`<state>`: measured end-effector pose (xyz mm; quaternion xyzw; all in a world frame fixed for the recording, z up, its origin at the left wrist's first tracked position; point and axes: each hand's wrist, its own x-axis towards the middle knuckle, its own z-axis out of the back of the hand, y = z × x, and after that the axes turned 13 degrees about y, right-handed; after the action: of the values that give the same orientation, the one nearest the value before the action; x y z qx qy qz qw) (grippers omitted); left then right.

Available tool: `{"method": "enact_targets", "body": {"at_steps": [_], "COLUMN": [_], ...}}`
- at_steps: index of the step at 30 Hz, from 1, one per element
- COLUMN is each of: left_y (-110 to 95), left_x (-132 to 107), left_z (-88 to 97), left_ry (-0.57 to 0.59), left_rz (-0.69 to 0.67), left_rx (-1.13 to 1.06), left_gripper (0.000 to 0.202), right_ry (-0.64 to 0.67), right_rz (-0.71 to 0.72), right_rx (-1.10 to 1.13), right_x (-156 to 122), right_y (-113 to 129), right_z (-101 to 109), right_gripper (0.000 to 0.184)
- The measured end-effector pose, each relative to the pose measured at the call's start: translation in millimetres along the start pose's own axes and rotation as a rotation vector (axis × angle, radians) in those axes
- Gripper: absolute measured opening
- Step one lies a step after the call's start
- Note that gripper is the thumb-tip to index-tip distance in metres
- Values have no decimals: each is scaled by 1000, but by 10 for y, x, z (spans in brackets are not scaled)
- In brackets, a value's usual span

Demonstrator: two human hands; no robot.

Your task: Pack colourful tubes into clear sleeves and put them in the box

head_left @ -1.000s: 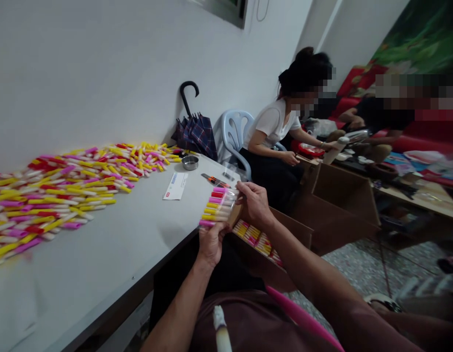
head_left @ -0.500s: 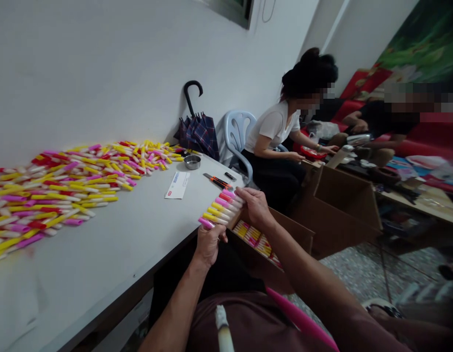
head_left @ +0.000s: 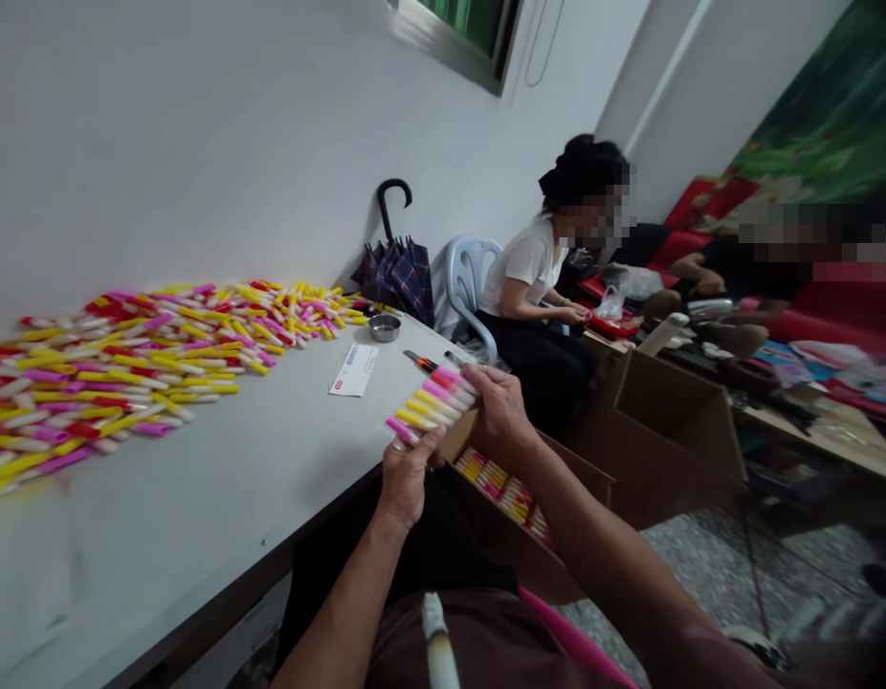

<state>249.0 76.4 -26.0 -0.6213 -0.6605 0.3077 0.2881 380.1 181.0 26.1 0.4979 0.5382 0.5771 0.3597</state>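
My left hand [head_left: 407, 474] grips the near end of a flat row of short, marker-like sticks [head_left: 430, 404], white with pink, yellow and red ends. At the far end of the same row, my right hand [head_left: 498, 402] has its thumb and fingers closed on it. The row is held tilted between both hands, over the table's front edge. Just beyond it, a cutter knife [head_left: 419, 361] lies partly hidden. Below my right forearm an open carton [head_left: 572, 469] contains several similar rows [head_left: 495, 478].
Loose sticks [head_left: 163, 354] form a large heap along the wall on the white table [head_left: 271, 469]. A metal bowl [head_left: 385, 328], a paper card [head_left: 354, 369] and a plaid umbrella [head_left: 400, 273] are further back. A second carton [head_left: 679, 421] stands right, near two seated people. A lit cigarette [head_left: 438, 641] juts up below me.
My view has tilted slightly upward. Both hands still hold the row, which has turned a little. The seated person in white has drawn their hands together.
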Motion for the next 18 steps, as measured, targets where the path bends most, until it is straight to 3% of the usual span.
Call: {"method": "enact_targets", "body": {"at_steps": [4,11,18], "left_y": [3,-48,20], "left_x": [103,111,35], "left_z": [-26,11,21], "left_ry": [-27,-53,-188], "left_rz": [22,-22,-98], "left_rx": [-44,-96,-248], "left_gripper": [54,40,29], "right_ry": [-2,58,17], "right_rz": [12,-33,-60], "right_rx": [-10,-60,-33], "right_x": [21,-3,-12], "right_y": [43,35,19], "right_z": [-44,-171,-387], "right_gripper": [41,39,40]}}
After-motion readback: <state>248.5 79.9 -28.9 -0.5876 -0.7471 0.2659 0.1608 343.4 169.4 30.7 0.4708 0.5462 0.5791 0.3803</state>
